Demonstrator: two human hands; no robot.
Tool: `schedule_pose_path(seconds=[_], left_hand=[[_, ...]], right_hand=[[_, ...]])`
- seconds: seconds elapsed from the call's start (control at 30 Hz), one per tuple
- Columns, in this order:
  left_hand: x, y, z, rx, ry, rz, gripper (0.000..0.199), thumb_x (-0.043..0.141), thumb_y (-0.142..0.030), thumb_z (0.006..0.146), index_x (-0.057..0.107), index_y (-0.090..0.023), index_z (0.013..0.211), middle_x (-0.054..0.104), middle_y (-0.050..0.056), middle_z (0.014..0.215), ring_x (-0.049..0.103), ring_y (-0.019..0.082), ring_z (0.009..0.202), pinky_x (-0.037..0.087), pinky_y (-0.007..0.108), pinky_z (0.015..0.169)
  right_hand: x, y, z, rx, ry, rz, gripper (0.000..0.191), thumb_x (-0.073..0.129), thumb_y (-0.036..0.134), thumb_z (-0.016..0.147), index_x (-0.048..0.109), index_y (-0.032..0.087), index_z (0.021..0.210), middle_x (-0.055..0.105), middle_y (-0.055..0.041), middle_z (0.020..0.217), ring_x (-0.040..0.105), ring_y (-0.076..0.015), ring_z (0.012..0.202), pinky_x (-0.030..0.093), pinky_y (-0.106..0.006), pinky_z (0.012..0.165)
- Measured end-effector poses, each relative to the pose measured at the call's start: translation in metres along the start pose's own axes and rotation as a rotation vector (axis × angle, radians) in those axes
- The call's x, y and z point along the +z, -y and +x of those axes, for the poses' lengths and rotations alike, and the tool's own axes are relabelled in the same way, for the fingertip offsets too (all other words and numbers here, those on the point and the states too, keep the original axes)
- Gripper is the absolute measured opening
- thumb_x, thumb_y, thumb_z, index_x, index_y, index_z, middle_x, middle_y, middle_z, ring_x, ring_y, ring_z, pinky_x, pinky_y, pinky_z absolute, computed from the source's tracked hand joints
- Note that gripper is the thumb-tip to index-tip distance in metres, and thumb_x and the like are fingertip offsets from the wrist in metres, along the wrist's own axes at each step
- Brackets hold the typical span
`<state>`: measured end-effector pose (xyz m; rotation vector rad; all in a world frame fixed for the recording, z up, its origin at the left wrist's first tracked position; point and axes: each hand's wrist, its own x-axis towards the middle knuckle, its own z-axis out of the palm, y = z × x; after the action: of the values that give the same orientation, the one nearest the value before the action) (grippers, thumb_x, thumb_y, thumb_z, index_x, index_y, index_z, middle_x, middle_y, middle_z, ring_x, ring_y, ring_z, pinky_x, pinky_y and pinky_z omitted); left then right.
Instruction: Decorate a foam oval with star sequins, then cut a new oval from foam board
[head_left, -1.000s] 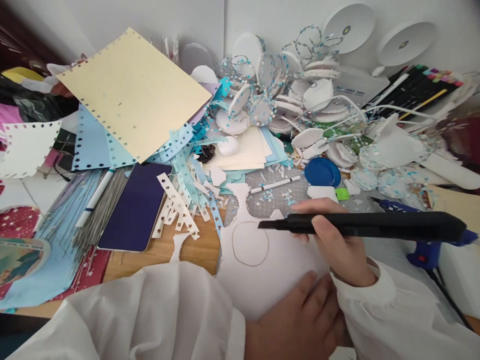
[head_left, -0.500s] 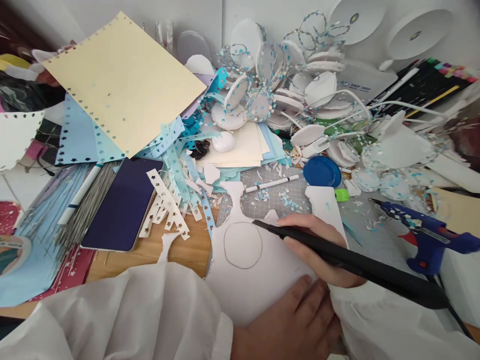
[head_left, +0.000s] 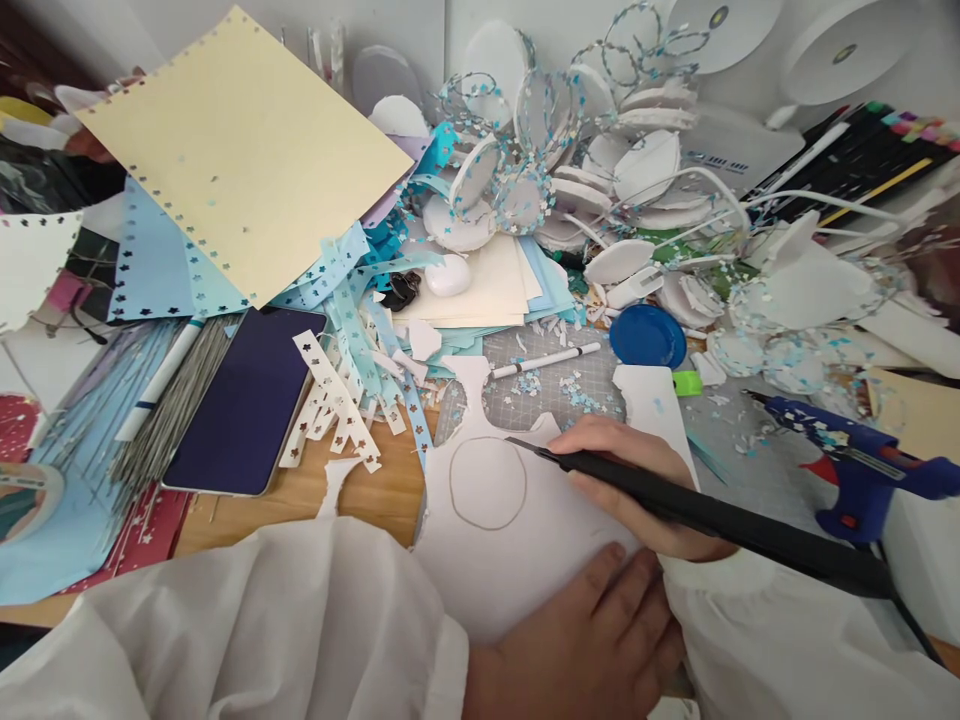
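Note:
My right hand grips a black pen-shaped foam cutter, thin blade to the left, a cord trailing from its back end. The tip meets the upper right of a drawn circle on a white foam sheet. Curved notches are cut out of the sheet's far edge. Flat on the sheet's near right part lies my left hand, fingers stretched out and holding nothing. A grey cutting mat shows beyond the sheet.
A blue glue gun lies at the right. White foam discs and sparkly wire pile up at the back. To the left are a dark phone, punched paper strips and a cream paper sheet. A white pen lies on the mat.
The view has shifted slightly. The cutter's tip stays near the same spot on the drawn circle, and my left hand keeps its place on the foam.

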<state>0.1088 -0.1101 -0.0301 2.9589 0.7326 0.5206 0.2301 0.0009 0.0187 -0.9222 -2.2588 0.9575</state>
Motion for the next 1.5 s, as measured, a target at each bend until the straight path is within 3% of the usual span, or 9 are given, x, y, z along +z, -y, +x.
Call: schedule_pose_path(seconds=[0.17, 0.37, 0.63, 0.73, 0.83, 0.97, 1.17, 1.33, 1.5], left_hand=[[0.008, -0.005, 0.001, -0.039, -0.106, 0.000, 0.040, 0.037, -0.021, 0.085, 0.067, -0.023, 0.113, 0.064, 0.002, 0.121, 0.052, 0.027, 0.122, 0.036, 0.050, 0.105], [0.010, -0.007, 0.000, -0.053, -0.124, -0.027, 0.040, 0.039, -0.022, 0.085, 0.066, -0.019, 0.114, 0.062, 0.004, 0.123, 0.051, 0.028, 0.123, 0.039, 0.048, 0.105], [0.008, -0.009, 0.000, -0.102, -0.094, -0.076, 0.039, 0.039, -0.022, 0.088, 0.065, -0.020, 0.118, 0.063, 0.002, 0.120, 0.048, 0.027, 0.126, 0.040, 0.044, 0.104], [0.002, -0.006, -0.001, -0.083, -0.037, -0.052, 0.040, 0.039, -0.022, 0.089, 0.062, -0.020, 0.122, 0.061, 0.002, 0.125, 0.048, 0.025, 0.126, 0.035, 0.043, 0.108], [-0.003, -0.003, -0.002, -0.056, -0.001, -0.034, 0.040, 0.039, -0.024, 0.091, 0.058, -0.020, 0.126, 0.056, 0.003, 0.133, 0.047, 0.023, 0.128, 0.028, 0.044, 0.112], [-0.001, -0.003, -0.002, -0.041, 0.014, -0.022, 0.041, 0.036, -0.026, 0.094, 0.054, -0.019, 0.130, 0.052, 0.005, 0.138, 0.045, 0.024, 0.129, 0.026, 0.043, 0.111], [0.004, -0.007, -0.002, -0.057, 0.014, -0.034, 0.040, 0.040, -0.028, 0.092, 0.057, -0.022, 0.127, 0.054, 0.003, 0.136, 0.045, 0.024, 0.128, 0.022, 0.045, 0.115], [-0.004, -0.003, -0.001, -0.027, 0.078, -0.016, 0.042, 0.048, -0.029, 0.087, 0.056, -0.022, 0.128, 0.054, 0.003, 0.136, 0.045, 0.024, 0.128, 0.020, 0.046, 0.117], [-0.014, 0.002, 0.001, -0.012, 0.110, -0.005, 0.042, 0.052, -0.028, 0.083, 0.058, -0.024, 0.125, 0.055, 0.004, 0.134, 0.045, 0.023, 0.127, 0.025, 0.048, 0.115]], right_hand=[[-0.001, 0.000, 0.001, -0.009, 0.025, -0.013, 0.023, 0.051, 0.015, 0.087, 0.057, 0.025, 0.106, 0.065, -0.0023, 0.085, 0.062, -0.0157, 0.081, 0.049, -0.027, 0.073], [0.000, -0.003, -0.003, -0.003, 0.051, -0.055, 0.024, 0.052, 0.015, 0.087, 0.057, 0.025, 0.108, 0.066, -0.0031, 0.091, 0.063, -0.0170, 0.086, 0.049, -0.028, 0.077], [0.000, -0.003, 0.003, -0.065, 0.084, -0.023, 0.021, 0.051, 0.012, 0.086, 0.058, 0.019, 0.105, 0.063, -0.0032, 0.086, 0.059, -0.0152, 0.080, 0.047, -0.027, 0.075], [0.000, -0.002, 0.002, -0.031, 0.100, 0.005, 0.021, 0.052, 0.013, 0.086, 0.058, 0.020, 0.104, 0.063, -0.0026, 0.086, 0.060, -0.0149, 0.080, 0.048, -0.027, 0.075], [0.000, -0.005, -0.006, 0.089, -0.019, 0.039, 0.020, 0.053, 0.014, 0.086, 0.058, 0.024, 0.103, 0.065, -0.0020, 0.091, 0.062, -0.0149, 0.082, 0.049, -0.025, 0.072], [0.005, -0.007, -0.017, 0.184, -0.238, 0.069, 0.017, 0.055, 0.016, 0.085, 0.058, 0.025, 0.099, 0.064, 0.0009, 0.078, 0.062, -0.0128, 0.066, 0.050, -0.022, 0.060], [0.010, 0.002, -0.016, 0.145, -0.206, -0.096, 0.021, 0.057, 0.012, 0.081, 0.056, 0.026, 0.097, 0.063, 0.0034, 0.066, 0.061, -0.0118, 0.053, 0.044, -0.020, 0.045], [0.012, 0.007, -0.014, 0.165, -0.162, -0.137, 0.020, 0.057, 0.013, 0.080, 0.056, 0.025, 0.095, 0.064, 0.0038, 0.063, 0.061, -0.0119, 0.051, 0.044, -0.020, 0.044], [0.014, 0.015, -0.007, 0.089, -0.234, -0.221, 0.015, 0.053, 0.013, 0.077, 0.057, 0.023, 0.088, 0.066, 0.0025, 0.066, 0.061, -0.0112, 0.050, 0.048, -0.022, 0.048]])
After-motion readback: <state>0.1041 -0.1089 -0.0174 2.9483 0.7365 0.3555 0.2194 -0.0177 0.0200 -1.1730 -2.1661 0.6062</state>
